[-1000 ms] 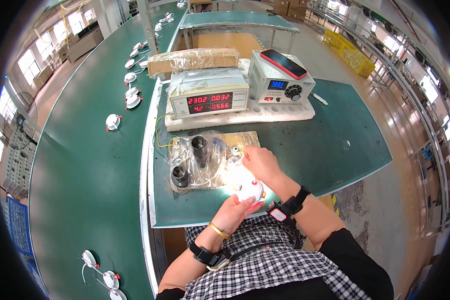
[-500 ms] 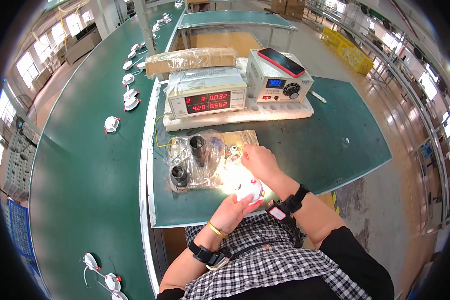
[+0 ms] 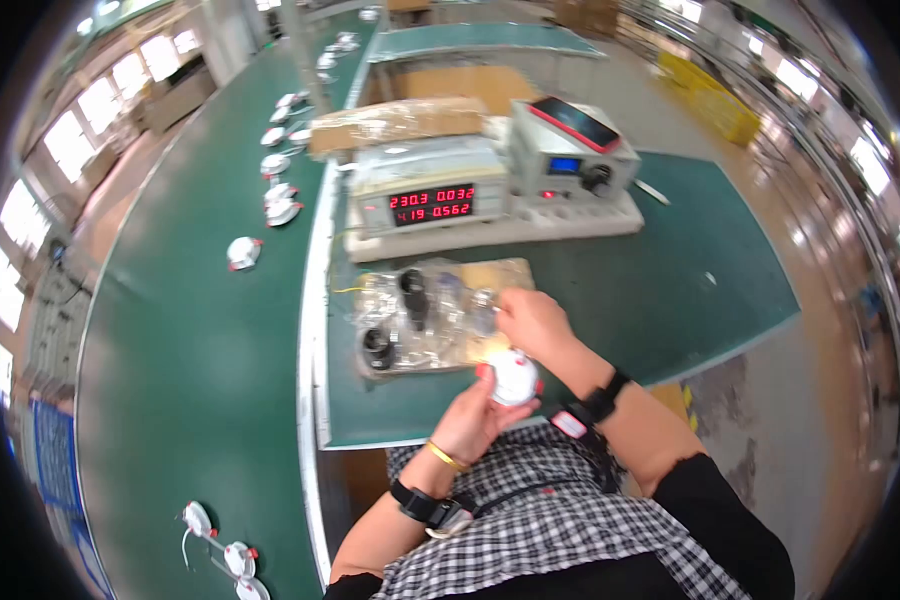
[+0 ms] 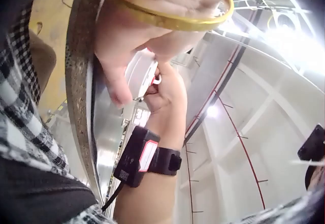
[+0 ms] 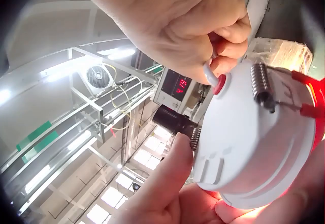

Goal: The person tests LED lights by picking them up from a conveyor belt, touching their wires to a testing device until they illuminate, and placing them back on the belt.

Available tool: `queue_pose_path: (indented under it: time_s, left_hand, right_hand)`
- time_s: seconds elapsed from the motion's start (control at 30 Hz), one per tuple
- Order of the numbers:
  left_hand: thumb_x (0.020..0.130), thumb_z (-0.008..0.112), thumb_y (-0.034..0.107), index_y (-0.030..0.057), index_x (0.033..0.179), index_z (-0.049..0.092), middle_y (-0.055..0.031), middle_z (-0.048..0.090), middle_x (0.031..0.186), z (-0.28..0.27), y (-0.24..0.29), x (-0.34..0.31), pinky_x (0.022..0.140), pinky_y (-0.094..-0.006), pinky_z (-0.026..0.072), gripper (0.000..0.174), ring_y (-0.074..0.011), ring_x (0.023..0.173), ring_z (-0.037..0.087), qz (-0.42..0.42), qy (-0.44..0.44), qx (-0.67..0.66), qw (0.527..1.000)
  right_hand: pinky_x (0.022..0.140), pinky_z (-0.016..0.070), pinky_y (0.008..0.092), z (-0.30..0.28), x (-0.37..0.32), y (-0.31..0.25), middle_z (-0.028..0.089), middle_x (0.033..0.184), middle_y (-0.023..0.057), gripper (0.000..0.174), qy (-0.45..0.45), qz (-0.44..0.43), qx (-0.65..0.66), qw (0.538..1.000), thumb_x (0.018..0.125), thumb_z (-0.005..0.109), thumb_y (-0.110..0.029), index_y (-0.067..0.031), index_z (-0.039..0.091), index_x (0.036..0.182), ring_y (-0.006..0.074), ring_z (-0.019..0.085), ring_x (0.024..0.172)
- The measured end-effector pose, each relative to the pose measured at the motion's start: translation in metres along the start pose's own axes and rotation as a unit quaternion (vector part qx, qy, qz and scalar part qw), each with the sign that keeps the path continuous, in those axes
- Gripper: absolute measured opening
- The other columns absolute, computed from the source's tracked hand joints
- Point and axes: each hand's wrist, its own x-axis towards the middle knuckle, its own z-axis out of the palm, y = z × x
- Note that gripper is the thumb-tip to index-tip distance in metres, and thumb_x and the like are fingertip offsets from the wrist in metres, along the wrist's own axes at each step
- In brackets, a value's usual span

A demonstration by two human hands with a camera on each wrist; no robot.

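Observation:
A round white lamp point(image 3: 515, 378) with red-tipped spring clips is gripped at its rim by my left hand point(image 3: 473, 424), over the bench's front edge. Its back faces up, and light glows from its far side. In the right wrist view, a short white cable leaves a red grommet on the lamp point(image 5: 249, 132) and runs into the curled fingers of my right hand point(image 5: 188, 25). From the head, my right hand point(image 3: 538, 325) is just beyond the lamp, above the wooden board point(image 3: 510, 275). What its fingertips pinch besides the cable is hidden.
Plastic film covers part of the board around two black sockets point(image 3: 413, 285) point(image 3: 378, 345). Behind stand a meter point(image 3: 430, 190) with red digits and a grey box point(image 3: 560, 160) with a phone point(image 3: 575, 122) on top. More lamps point(image 3: 243, 253) lie on the left green table point(image 3: 190, 380).
The lamp in my left hand has turned, so its bright glow on the board is now mostly hidden. The head view has shifted slightly, and the meter digits changed.

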Motion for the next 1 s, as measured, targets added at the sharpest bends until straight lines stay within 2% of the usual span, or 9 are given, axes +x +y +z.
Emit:
queue_pose_path:
  time_s: [0.27,0.37,0.43,0.47,0.53,0.57,0.77,0.9,1.0]
  left_hand:
    - [0.098,0.044,0.032,-0.0032,0.114,0.057,-0.0113,0.064,0.103,-0.062,0.091,-0.154,0.085,-0.0344,0.0499,0.041,-0.0202,0.095,0.062,0.256,0.267,0.186,0.91]
    - [0.095,0.05,0.03,-0.0013,0.1,0.064,-0.0098,0.067,0.097,-0.134,0.132,-0.254,0.076,-0.0318,0.0507,0.034,-0.0185,0.085,0.063,0.139,0.513,0.416,0.738]
    - [0.091,0.056,0.026,0.0004,0.089,0.066,-0.0127,0.067,0.091,-0.15,0.155,-0.285,0.073,-0.0337,0.0503,0.027,-0.0248,0.081,0.063,-0.018,0.627,0.677,0.385]
    - [0.091,0.056,0.026,0.0004,0.089,0.066,-0.0127,0.067,0.091,-0.15,0.163,-0.281,0.073,-0.0337,0.0503,0.027,-0.0248,0.081,0.063,-0.014,0.632,0.673,0.383]
    - [0.086,0.06,0.022,0.0027,0.086,0.067,-0.0141,0.065,0.088,-0.148,0.195,-0.257,0.073,-0.037,0.0492,0.02,-0.0299,0.081,0.061,0.253,0.595,0.687,0.332]
    - [0.083,0.063,0.017,0.0043,0.087,0.067,-0.0118,0.064,0.083,-0.154,0.212,-0.231,0.074,-0.038,0.0483,0.014,-0.0289,0.08,0.061,0.297,0.589,0.642,0.391]
    - [0.085,0.06,0.012,0.0102,0.103,0.065,-0.0095,0.063,0.095,-0.203,0.289,-0.079,0.078,-0.0348,0.0499,0.02,-0.025,0.088,0.062,0.359,0.471,0.689,0.419]
    - [0.083,0.059,0.011,0.0105,0.1,0.064,-0.0097,0.063,0.094,-0.214,0.319,-0.049,0.077,-0.0391,0.0501,0.017,-0.0298,0.089,0.061,0.271,0.452,0.778,0.342]
    - [0.084,0.059,0.009,0.0073,0.092,0.066,-0.0114,0.064,0.086,-0.204,0.332,-0.063,0.075,-0.039,0.0501,0.011,-0.0313,0.084,0.061,0.371,0.452,0.753,0.3]
  right_hand:
    - [0.057,0.0449,0.0248,-0.027,-0.033,-0.029,0.061,0.066,0.0065,0.022,-0.078,-0.027,0.31,0.947,0.09,0.059,-0.019,0.0028,0.06,0.093,0.0096,0.057,0.06]
    - [0.056,0.0449,0.0245,-0.03,-0.041,-0.015,0.061,0.065,0.0067,0.02,-0.077,-0.021,0.284,0.955,0.089,0.058,-0.017,0.0035,0.06,0.092,0.0102,0.058,0.06]
    - [0.056,0.0449,0.0246,-0.03,-0.045,-0.005,0.061,0.065,0.0068,0.02,-0.08,-0.014,0.277,0.957,0.089,0.058,-0.016,0.0036,0.061,0.091,0.0104,0.058,0.06]
    - [0.056,0.0449,0.0246,-0.03,-0.045,-0.002,0.061,0.065,0.0068,0.019,-0.08,0.002,0.268,0.96,0.089,0.058,-0.015,0.0036,0.061,0.09,0.0107,0.059,0.06]
    - [0.056,0.0448,0.0245,-0.033,-0.045,-0.002,0.061,0.065,0.0069,0.019,-0.079,0.008,0.263,0.961,0.089,0.058,-0.015,0.0036,0.061,0.089,0.0107,0.059,0.06]
    - [0.055,0.0448,0.0244,-0.033,-0.044,-0.002,0.061,0.065,0.007,0.018,-0.079,0.022,0.257,0.963,0.089,0.057,-0.014,0.0036,0.062,0.089,0.0107,0.059,0.06]
    - [0.055,0.046,0.0245,-0.032,-0.04,-0.003,0.062,0.068,0.0075,0.016,-0.065,0.033,0.269,0.96,0.088,0.058,-0.012,0.0038,0.062,0.088,0.0108,0.06,0.06]
    - [0.057,0.0477,0.0248,-0.035,-0.041,0.0,0.063,0.07,0.0086,0.016,-0.066,0.032,0.257,0.964,0.087,0.058,-0.011,0.0042,0.062,0.089,0.0118,0.061,0.061]
    - [0.058,0.0476,0.026,-0.035,-0.041,-0.001,0.064,0.07,0.01,0.017,-0.076,0.019,0.247,0.966,0.087,0.058,-0.012,0.0037,0.063,0.09,0.0138,0.062,0.061]
